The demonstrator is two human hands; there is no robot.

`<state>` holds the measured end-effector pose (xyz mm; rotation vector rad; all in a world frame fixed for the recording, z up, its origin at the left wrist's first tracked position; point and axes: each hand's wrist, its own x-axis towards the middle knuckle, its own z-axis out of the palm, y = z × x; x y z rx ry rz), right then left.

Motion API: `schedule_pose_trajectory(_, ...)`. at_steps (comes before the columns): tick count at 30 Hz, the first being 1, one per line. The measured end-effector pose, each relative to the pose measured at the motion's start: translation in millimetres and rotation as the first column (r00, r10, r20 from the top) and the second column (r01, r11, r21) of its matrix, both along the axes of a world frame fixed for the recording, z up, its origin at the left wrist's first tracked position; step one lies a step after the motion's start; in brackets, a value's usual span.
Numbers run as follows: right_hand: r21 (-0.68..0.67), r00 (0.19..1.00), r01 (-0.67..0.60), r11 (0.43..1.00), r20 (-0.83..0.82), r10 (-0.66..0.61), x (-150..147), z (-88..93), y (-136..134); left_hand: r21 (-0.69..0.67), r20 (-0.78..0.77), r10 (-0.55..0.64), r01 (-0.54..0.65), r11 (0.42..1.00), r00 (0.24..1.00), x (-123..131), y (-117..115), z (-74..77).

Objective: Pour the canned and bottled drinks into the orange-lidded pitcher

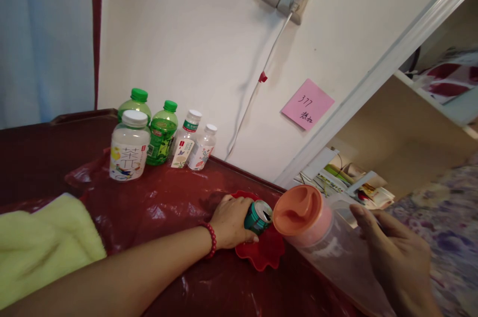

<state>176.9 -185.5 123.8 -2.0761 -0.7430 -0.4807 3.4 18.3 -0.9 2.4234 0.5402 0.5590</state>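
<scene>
My left hand point(232, 220), with a red bead bracelet at the wrist, is wrapped round a green drink can point(257, 218). The can's opened top faces right, and it stands tilted over a red scalloped dish point(266, 253). In my right hand point(398, 252) is the handle of a clear plastic pitcher point(336, 257) with an orange lid point(298, 211). The pitcher leans toward the can, its lid close to the can's top. Whether the lid touches the can I cannot tell.
Along the wall stand a white-capped bottle point(129, 150), green-capped bottles point(163, 133) and two smaller white-capped bottles point(184, 140). A yellow towel point(48, 252) lies at left on the red-covered table point(164, 192). A white cable point(257, 85) hangs from the socket. Shelves point(414, 128) are at right.
</scene>
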Motion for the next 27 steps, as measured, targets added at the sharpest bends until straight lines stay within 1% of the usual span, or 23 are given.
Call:
schedule_pose_trajectory(3,0.002,1.0,-0.007,1.0,0.009,0.007,-1.0,0.9,0.9,0.001,0.011,-0.002,0.002,1.0,1.0,0.4,0.2,-0.1)
schedule_pose_trajectory(12,-0.001,1.0,0.023,1.0,0.0,-0.023,-1.7,2.8,2.6,0.0,0.004,0.001,-0.001,1.0,1.0,0.6,-0.6,-2.5)
schedule_pose_trajectory(27,-0.015,1.0,0.014,1.0,0.02,-0.014,5.7,-2.3,0.6,0.009,0.004,0.007,-0.007,1.0,1.0,-0.2,0.0,-0.4)
